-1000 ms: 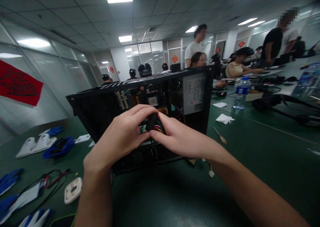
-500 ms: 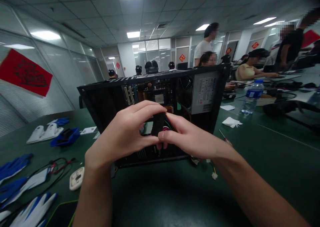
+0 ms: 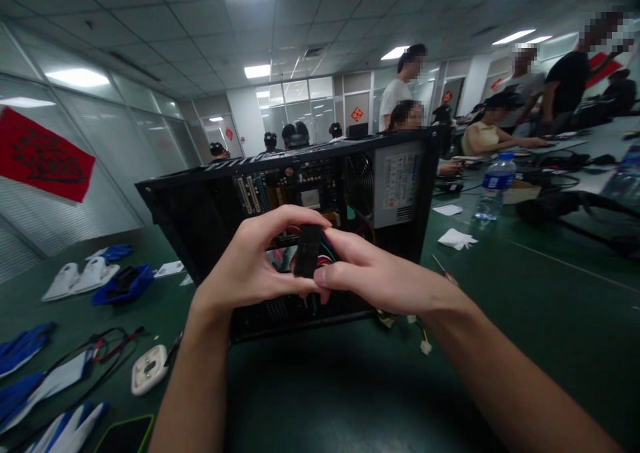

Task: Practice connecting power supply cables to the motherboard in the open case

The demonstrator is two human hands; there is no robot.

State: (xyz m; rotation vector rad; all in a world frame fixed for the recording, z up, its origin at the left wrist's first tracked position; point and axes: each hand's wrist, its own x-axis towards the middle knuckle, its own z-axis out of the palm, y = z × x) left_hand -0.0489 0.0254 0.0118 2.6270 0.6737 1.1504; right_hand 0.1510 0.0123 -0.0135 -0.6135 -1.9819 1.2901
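A black power connector (image 3: 308,250) with a bundle of coloured wires (image 3: 325,256) is held up in front of the open computer case (image 3: 200,230). My left hand (image 3: 255,256) curves round its far side, thumb at the lower end and forefinger over the top. From the other side, my right hand (image 3: 365,266) pinches the same connector near its wires, thumb at the bottom corner. Behind my hands, the case shows a motherboard (image 3: 310,200), a fan (image 3: 359,176) and a silver power supply (image 3: 397,183). Some of my fingertips are hidden behind the connector.
Blue-and-white gloves (image 3: 25,393), a blue tray (image 3: 123,285), a white case (image 3: 149,370) and a green-edged phone (image 3: 125,434) lie left. To the right are a water bottle (image 3: 495,186), a tissue (image 3: 457,239) and a screwdriver (image 3: 445,270). Several people sit or stand beyond.
The connector has turned so its broad black face shows more fully towards me. Both hands stay on it. The whole view has shifted slightly, with the case now further left.
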